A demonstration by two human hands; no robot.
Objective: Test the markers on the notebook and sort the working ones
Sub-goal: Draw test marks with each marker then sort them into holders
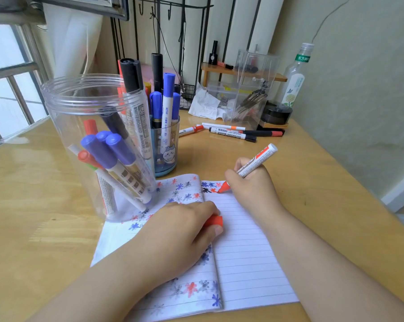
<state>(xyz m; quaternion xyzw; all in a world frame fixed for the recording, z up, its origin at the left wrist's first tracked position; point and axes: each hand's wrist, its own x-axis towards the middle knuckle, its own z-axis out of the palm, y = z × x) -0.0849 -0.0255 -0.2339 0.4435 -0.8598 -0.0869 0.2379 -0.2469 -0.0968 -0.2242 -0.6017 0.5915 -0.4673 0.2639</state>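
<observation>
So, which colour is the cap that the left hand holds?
Red. The cap shows in the left hand in the head view.

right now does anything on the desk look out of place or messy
A few markers lie loose on the desk behind the notebook, outside both containers. A crumpled paper sits near the back. Nothing looks spilled or broken.

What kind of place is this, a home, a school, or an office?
Probably a home desk by a window. A wooden desk holds a lined notebook, a clear jar of markers and a clear organizer, beside a reused drink bottle and a barred window.
</observation>
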